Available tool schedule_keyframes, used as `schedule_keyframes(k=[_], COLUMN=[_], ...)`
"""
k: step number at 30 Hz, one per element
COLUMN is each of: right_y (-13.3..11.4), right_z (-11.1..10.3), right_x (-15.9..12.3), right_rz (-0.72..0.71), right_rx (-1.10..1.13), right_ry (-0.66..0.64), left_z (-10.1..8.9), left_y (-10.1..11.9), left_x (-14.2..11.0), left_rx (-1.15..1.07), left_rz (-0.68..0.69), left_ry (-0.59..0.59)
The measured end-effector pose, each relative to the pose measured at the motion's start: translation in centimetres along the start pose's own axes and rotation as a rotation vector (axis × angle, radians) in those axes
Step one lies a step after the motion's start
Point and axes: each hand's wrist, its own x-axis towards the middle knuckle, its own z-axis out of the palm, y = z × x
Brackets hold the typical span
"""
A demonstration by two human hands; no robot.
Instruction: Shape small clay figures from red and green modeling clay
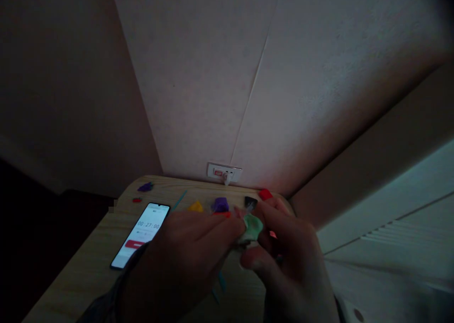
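A pale wall (pixel 198 77) with one seam fills most of a dim room, and a single light wooden table (pixel 88 266) with rounded corners stands against it. Two bare hands meet over the table: the left hand (pixel 187 257), its back turned up and its fingers pressed together, grips the left edge of one green piece (pixel 254 227), while the right hand (pixel 294 252) curls around the other side, thumb below; whether its fingers squeeze the piece, I cannot tell. One phone (pixel 142 233) lies lit to the left, reading 00:27:00 above a red button. Low on the wall sits one socket plate (pixel 210 171), with one white plug (pixel 227 178) in it. The green piece, held above the table, is pale mint, thin and soft-looking, with a wavy rim and a shallow dip in its face. Behind the hands I count one purple lump (pixel 221 204), one yellow lump (pixel 196 206), one black piece (pixel 250 201) and, by the far right corner, one red block (pixel 265 194). Three lengths of thin blue stick (pixel 180 198) show, one beside the phone, two below the hands. Smallest, at the far left corner, are one purple cluster (pixel 145 187) and one tiny red piece (pixel 136 200).
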Motion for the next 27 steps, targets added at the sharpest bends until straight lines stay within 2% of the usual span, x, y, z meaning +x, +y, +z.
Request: schedule_keyframes(k=[3,6,8,12,15,18,20,23,27], right_y=[-0.1,-0.4,-0.5,-0.6,-0.6,-0.7,-0.7,-0.5,-0.1], right_z=[-0.1,-0.3,-0.4,-0.1,0.5,0.7,0.5,-0.1,-0.3], right_x=[0.3,0.4,0.4,0.2,-0.1,-0.2,0.0,0.5,0.9], right_rz=[-0.004,-0.020,-0.026,0.007,0.014,0.007,0.007,0.027,0.050], right_rx=[-0.105,-0.087,-0.028,0.130,0.310,0.381,0.338,0.250,0.232], right_ry=[-0.064,-0.079,-0.080,-0.058,-0.095,-0.054,-0.049,-0.130,-0.190], left_z=[0.1,-0.1,-0.3,-0.8,-1.1,-1.4,-1.3,-1.0,-0.5], left_y=[0.0,0.2,0.5,1.0,0.9,0.7,0.6,0.7,1.1], left_x=[-0.2,-0.4,-0.3,0.0,0.4,0.6,0.4,-0.2,-0.9], left_rx=[-0.018,-0.109,-0.151,-0.217,-0.358,-0.443,-0.399,-0.259,-0.240], left_rz=[-0.049,-0.134,-0.181,-0.297,-0.390,-0.403,-0.421,-0.477,-0.472], left_ry=[-0.050,-0.138,-0.154,-0.112,-0.156,-0.163,-0.118,-0.054,-0.112])
